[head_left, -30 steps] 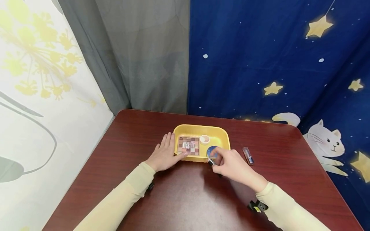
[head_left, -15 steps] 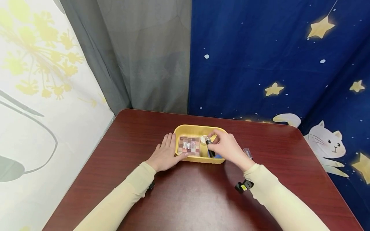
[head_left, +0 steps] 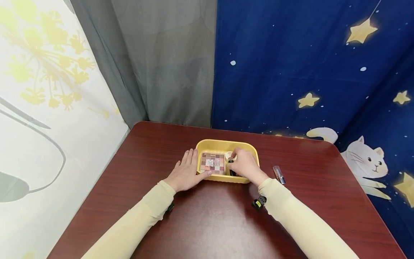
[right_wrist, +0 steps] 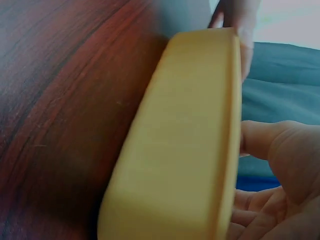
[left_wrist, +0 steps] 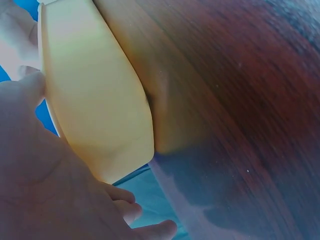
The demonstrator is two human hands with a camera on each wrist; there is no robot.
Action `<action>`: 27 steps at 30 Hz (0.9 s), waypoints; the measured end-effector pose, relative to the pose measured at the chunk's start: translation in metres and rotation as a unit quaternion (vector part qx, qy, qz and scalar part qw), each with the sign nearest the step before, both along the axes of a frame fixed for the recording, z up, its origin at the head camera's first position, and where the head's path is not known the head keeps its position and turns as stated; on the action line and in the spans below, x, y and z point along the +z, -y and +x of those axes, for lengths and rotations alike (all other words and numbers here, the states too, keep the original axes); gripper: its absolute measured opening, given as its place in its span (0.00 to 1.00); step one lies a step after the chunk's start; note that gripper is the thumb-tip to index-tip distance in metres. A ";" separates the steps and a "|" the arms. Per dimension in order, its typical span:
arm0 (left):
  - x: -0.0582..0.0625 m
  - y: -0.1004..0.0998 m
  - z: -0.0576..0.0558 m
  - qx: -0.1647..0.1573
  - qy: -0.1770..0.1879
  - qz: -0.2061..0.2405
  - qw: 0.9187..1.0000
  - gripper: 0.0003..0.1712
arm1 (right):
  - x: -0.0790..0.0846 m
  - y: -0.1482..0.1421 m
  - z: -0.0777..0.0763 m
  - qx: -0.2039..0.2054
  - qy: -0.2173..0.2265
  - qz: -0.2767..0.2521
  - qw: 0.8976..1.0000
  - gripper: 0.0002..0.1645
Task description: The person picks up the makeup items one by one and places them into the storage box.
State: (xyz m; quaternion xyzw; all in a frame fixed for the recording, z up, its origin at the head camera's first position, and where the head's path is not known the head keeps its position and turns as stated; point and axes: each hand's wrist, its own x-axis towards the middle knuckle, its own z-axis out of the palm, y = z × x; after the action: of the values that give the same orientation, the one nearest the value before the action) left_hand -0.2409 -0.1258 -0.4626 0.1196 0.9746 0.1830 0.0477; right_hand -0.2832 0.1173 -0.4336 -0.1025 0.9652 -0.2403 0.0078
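Observation:
A yellow tray (head_left: pixel 215 144) holds a multi-pan eyeshadow palette (head_left: pixel 211 163) at its left and a small white round compact (head_left: pixel 228 155) near the middle. My left hand (head_left: pixel 183 176) lies along the tray's left end, thumb over the front rim, fingers extended. Over the tray's right half, my right hand (head_left: pixel 246 165) pinches a slim black lipstick tube (head_left: pixel 231 169) between thumb and fingers, low inside beside the palette. The blue round item in the tray is hidden under that hand. In the right wrist view the tray wall (right_wrist: pixel 180 115) hides the tube.
On the dark red-brown table (head_left: pixel 207 216), right of the tray, lies a clear-capped lipstick-like tube (head_left: pixel 279 175). Grey and blue curtains (head_left: pixel 275 72) hang behind the table's far edge. A pale patterned wall hanging (head_left: pixel 48 126) is at the left.
My right hand has carried the black lipstick tube from the tray's front edge up and over, then down into the tray beside the palette. My left hand has stayed at the tray's left end.

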 end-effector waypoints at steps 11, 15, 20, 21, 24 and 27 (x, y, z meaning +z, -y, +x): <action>0.002 0.000 0.001 -0.004 -0.002 -0.005 1.000 0.65 | -0.011 0.013 -0.001 -0.015 0.029 0.040 0.999 0.19; 0.002 0.000 0.001 0.000 -0.002 -0.006 1.000 0.64 | -0.012 0.019 0.000 0.002 0.033 0.041 0.999 0.15; 0.002 -0.002 0.002 0.002 0.005 -0.004 1.000 0.64 | -0.011 0.024 0.002 0.010 0.035 0.053 0.998 0.17; 0.002 -0.003 0.001 0.002 0.007 -0.003 1.000 0.64 | -0.011 0.025 0.002 0.008 0.036 0.056 0.998 0.17; 0.002 -0.003 0.002 0.004 0.010 -0.005 1.000 0.64 | -0.010 0.025 0.003 0.004 0.039 0.058 0.998 0.16; 0.002 -0.002 0.001 0.006 0.010 -0.006 1.000 0.65 | -0.010 0.025 0.002 0.003 0.040 0.052 0.998 0.15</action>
State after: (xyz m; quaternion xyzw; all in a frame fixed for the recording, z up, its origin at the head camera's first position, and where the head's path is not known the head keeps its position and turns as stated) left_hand -0.2394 -0.1237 -0.4601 0.1116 0.9759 0.1784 0.0575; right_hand -0.2810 0.0919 -0.4431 -0.0956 0.9751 -0.1932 0.0523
